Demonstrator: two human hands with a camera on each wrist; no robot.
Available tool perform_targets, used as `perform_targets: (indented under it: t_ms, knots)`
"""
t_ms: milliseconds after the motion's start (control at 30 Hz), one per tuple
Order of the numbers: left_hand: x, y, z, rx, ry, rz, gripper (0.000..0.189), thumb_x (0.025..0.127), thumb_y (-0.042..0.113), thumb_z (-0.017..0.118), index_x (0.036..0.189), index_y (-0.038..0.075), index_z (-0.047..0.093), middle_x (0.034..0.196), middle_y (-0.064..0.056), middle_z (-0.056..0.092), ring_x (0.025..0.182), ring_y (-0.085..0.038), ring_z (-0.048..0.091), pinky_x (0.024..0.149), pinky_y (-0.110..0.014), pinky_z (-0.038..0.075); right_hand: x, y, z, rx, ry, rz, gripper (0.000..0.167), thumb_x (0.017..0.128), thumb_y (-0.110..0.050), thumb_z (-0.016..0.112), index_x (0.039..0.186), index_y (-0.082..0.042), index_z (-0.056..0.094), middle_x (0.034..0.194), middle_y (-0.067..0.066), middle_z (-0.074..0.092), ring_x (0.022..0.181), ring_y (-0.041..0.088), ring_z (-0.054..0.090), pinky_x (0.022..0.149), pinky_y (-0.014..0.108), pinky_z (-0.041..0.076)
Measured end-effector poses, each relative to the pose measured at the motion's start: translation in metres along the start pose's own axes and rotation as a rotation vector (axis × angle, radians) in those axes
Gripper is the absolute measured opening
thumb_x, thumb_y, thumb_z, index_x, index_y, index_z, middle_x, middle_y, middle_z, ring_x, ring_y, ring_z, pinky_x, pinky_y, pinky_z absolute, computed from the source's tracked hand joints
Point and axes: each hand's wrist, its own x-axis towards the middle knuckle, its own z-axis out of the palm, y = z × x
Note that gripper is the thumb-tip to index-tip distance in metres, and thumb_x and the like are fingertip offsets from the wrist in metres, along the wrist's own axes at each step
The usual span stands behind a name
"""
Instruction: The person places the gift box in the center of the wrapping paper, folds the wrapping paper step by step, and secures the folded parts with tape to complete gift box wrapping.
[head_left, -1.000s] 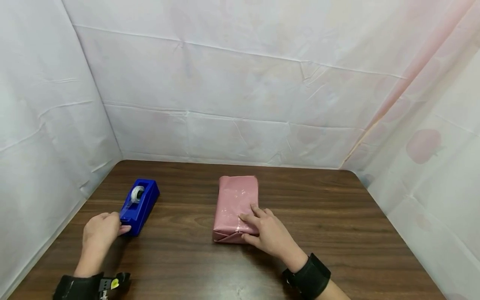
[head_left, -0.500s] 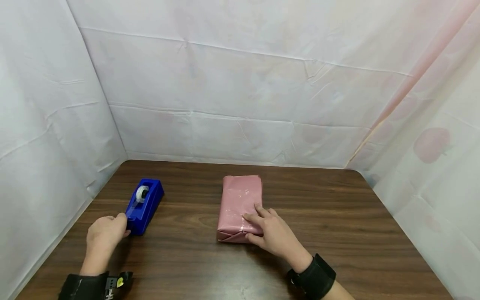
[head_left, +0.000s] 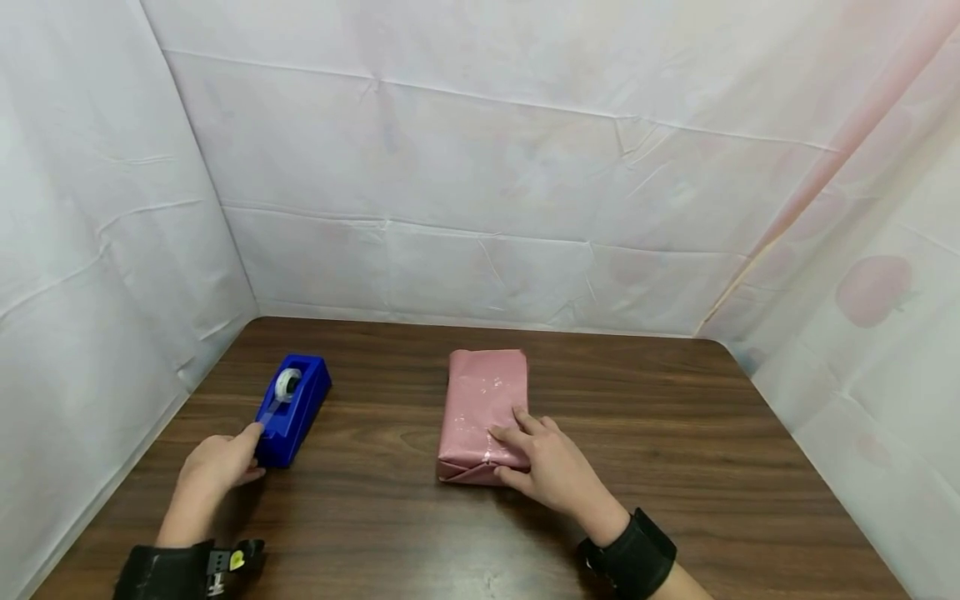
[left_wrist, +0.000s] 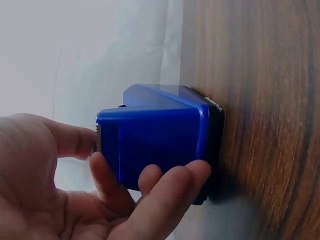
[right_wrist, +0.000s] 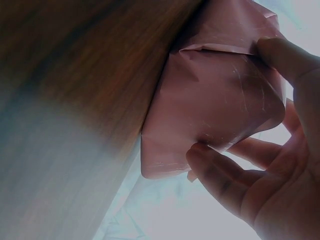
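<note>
A blue tape dispenser (head_left: 294, 408) with a roll of clear tape (head_left: 287, 386) stands at the left of the table. My left hand (head_left: 216, 463) is at its near end, thumb and index finger pinching at the serrated cutter (left_wrist: 98, 137), where the tape's end lies. Its other fingers (left_wrist: 172, 187) curl in front of the blue end face. A parcel wrapped in shiny pink paper (head_left: 480, 400) lies mid-table. My right hand (head_left: 557, 467) holds its near right corner, thumb at the folded end, fingertips on the top and side.
The brown wood-grain table (head_left: 390, 533) carries both things. White cloth (head_left: 450, 167) hangs along its back and left, and a curtain with pink fruit prints (head_left: 862, 350) on the right. Black bands (head_left: 628, 557) wrap both wrists.
My left hand has turned a little at the dispenser's cutter, its thumb now lying on top. The right hand and the parcel keep their places; the head view has shifted slightly.
</note>
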Motion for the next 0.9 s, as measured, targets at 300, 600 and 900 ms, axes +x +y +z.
perform_targets:
  t_ms: [300,600,900]
  knots:
    - [0.0,-0.003,-0.002,-0.3,-0.141,-0.001,0.053,0.102,0.041,0.03,0.093,-0.008,0.047,0.085,-0.011,0.062,0.08,-0.016,0.069,0.078,-0.038,0.056,0.0,0.0,-0.002,0.012,-0.009,0.005,0.05,0.081,-0.044,0.074,0.127,-0.029,0.063,0.14,0.021,0.051,0.109,0.03,0.059,0.086,0.042,0.052]
    - [0.003,-0.015,-0.009,-0.203,-0.262,0.069,0.068,0.105,0.036,0.028,0.134,-0.026,0.027,0.119,-0.03,0.061,0.111,-0.039,0.062,0.09,-0.051,0.048,0.001,-0.002,-0.001,0.003,-0.016,-0.003,0.051,0.081,-0.045,0.074,0.128,-0.03,0.063,0.14,0.021,0.051,0.109,0.029,0.059,0.086,0.042,0.052]
    - [0.009,-0.026,-0.016,-0.261,-0.309,0.067,0.073,0.103,0.043,0.036,0.136,-0.022,0.029,0.115,-0.018,0.068,0.111,-0.033,0.063,0.09,-0.047,0.049,0.002,-0.002,-0.003,0.001,-0.021,0.001,0.051,0.081,-0.045,0.074,0.128,-0.03,0.063,0.14,0.021,0.051,0.109,0.029,0.059,0.087,0.042,0.051]
